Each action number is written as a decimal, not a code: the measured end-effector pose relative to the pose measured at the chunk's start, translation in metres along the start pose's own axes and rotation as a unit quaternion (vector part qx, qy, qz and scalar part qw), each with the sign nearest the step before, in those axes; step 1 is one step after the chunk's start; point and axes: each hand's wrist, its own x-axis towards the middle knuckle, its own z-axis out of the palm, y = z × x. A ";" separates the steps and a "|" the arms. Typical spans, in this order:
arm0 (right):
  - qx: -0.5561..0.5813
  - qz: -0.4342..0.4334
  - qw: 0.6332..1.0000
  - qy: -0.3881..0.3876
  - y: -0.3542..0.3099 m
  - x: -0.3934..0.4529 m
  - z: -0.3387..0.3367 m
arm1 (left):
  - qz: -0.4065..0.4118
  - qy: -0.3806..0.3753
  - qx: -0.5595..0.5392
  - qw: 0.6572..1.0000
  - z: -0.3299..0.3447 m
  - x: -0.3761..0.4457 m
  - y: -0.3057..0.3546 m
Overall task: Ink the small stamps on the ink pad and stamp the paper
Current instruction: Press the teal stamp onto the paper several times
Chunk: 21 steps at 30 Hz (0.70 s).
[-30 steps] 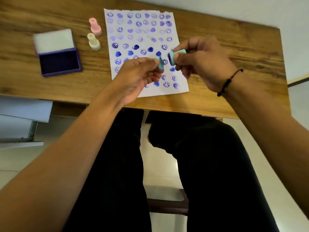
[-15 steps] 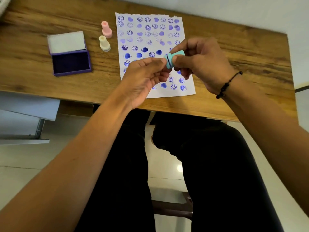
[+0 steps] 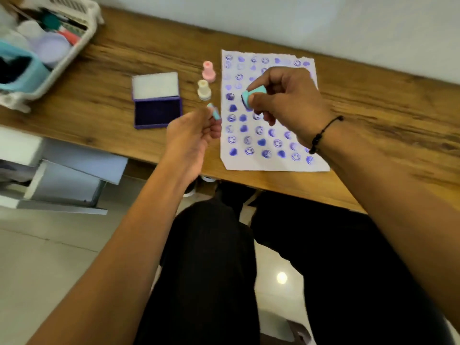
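Observation:
My right hand (image 3: 286, 103) grips a teal stamp (image 3: 252, 95) above the white paper (image 3: 273, 163), which is covered with several purple smiley and heart prints. The stamp's inked face points left. My left hand (image 3: 194, 135) pinches the small teal cap (image 3: 214, 112) between fingertips, left of the paper and apart from the stamp. The open purple ink pad (image 3: 157, 109) lies on the wooden desk (image 3: 99, 100), its lid flipped back. A pink stamp (image 3: 208, 70) and a cream stamp (image 3: 204, 90) stand upright between the pad and the paper.
A white basket (image 3: 62, 58) with containers and a light blue box sits at the desk's far left. White shelves (image 3: 62, 180) stand under the desk on the left. My legs in black trousers are below the desk's front edge.
My hands have come apart: the left drew the teal cap off the stamp and moved left toward the ink pad. The view has shifted, bringing the basket into sight.

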 end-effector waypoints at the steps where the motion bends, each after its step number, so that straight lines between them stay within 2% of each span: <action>1: -0.009 -0.017 1.000 -0.010 -0.005 0.009 0.017 | 0.005 0.032 -0.017 0.999 -0.017 0.004 0.004; 4: -0.096 -0.090 0.991 -0.034 -0.017 0.038 0.075 | 0.016 0.099 -0.048 0.994 -0.058 0.016 0.011; 6: -0.185 -0.142 0.971 -0.061 -0.022 0.057 0.111 | 0.013 0.124 -0.076 0.989 -0.075 0.022 0.012; 12: -0.400 -0.198 0.886 -0.130 -0.015 0.089 0.170 | -0.010 0.125 -0.170 0.977 -0.092 0.039 0.007; 16: -0.439 -0.221 0.859 -0.144 -0.010 0.091 0.164 | 0.009 0.121 -0.171 0.978 -0.082 0.043 0.011; 21: -0.471 -0.247 0.828 -0.181 -0.015 0.096 0.160 | -0.004 0.121 -0.189 0.975 -0.087 0.052 0.013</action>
